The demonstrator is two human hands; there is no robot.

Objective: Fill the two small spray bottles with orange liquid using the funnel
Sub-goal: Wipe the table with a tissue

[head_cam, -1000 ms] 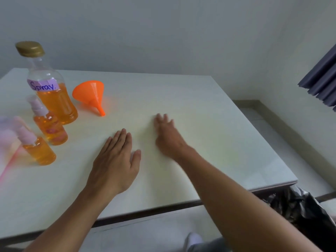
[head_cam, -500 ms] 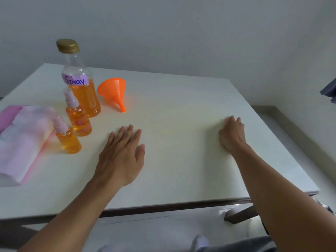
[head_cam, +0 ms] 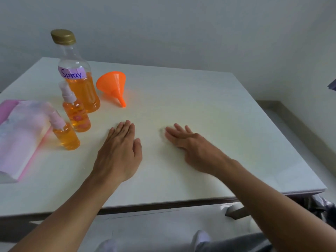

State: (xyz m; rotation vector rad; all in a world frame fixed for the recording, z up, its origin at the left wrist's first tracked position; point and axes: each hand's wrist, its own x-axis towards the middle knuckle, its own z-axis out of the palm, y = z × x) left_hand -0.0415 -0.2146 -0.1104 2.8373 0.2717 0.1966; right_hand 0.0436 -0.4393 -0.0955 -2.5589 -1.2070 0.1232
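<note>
Both small spray bottles (head_cam: 72, 120) stand capped and orange-filled at centre left, beside the big bottle (head_cam: 78, 73) and funnel (head_cam: 112, 86). The right hand (head_cam: 190, 144) has swung back toward centre; the left hand (head_cam: 118, 151) rests flat. Both are empty, so the filling looks finished.

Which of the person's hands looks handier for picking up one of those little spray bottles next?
Probably the left hand. It lies flat and empty on the table, just right of the two small spray bottles. The right hand, also empty, lies farther off and would have to cross over.
</note>
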